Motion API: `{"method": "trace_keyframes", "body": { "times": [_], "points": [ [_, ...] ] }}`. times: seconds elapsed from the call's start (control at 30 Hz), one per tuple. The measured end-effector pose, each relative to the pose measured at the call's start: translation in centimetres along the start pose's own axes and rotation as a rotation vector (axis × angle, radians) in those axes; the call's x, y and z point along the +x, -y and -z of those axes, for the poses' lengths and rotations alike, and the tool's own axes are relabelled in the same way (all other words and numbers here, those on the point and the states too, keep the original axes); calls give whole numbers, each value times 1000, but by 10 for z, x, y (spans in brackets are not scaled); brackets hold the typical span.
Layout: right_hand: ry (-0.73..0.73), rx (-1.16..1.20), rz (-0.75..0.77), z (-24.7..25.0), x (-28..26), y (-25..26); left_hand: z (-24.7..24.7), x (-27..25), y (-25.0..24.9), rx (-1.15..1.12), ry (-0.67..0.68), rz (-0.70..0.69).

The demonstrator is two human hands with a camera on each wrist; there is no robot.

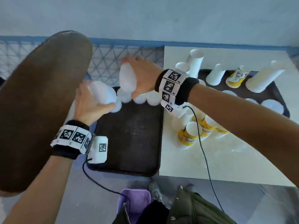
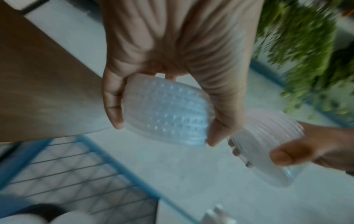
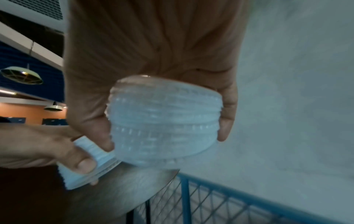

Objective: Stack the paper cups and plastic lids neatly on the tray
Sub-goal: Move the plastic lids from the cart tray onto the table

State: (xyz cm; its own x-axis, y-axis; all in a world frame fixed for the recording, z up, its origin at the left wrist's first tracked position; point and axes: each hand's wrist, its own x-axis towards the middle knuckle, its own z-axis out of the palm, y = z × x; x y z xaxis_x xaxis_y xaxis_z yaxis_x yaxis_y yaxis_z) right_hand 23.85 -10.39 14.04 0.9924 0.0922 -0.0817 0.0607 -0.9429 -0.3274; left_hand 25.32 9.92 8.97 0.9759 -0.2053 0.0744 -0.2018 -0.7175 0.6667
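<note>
Two stacks of clear plastic lids are held in the air above the far edge of a dark tray [image 1: 129, 139]. My left hand [image 1: 97, 97] grips one lid stack [image 1: 103, 92] from its sides; in the left wrist view this stack [image 2: 166, 112] sits between the thumb and fingers of that hand [image 2: 165, 130]. My right hand [image 1: 131, 76] grips the other lid stack [image 1: 127, 78], seen close in the right wrist view [image 3: 164, 121], just right of the first. More lids [image 1: 145, 97] lie in a row along the tray's far edge.
A brown round tabletop [image 1: 40, 102] stands close on the left. A blue wire fence [image 1: 113, 62] runs behind. On the white table [image 1: 226, 156] are yellow paper cups [image 1: 187, 135] and a second tray [image 1: 279, 101] with white cup stacks [image 1: 195, 62] and lids.
</note>
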Motion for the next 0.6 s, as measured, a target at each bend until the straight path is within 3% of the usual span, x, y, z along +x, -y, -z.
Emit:
{"method": "trace_keyframes", "body": {
  "times": [0.13,0.3,0.47,0.6],
  "points": [
    [-123,4,-84,61,-68,-56,-11,11,-85,-41,69,-107],
    [-230,-9,-308,108,-167,-152,-59,-13,-192,-212,104,-401],
    [-222,-12,-485,105,-252,-255,-145,-55,-284,-270,231,-551],
    [-113,-41,-548,77,-305,-330,-231,-96,-340,-272,348,-540]
  ]
}}
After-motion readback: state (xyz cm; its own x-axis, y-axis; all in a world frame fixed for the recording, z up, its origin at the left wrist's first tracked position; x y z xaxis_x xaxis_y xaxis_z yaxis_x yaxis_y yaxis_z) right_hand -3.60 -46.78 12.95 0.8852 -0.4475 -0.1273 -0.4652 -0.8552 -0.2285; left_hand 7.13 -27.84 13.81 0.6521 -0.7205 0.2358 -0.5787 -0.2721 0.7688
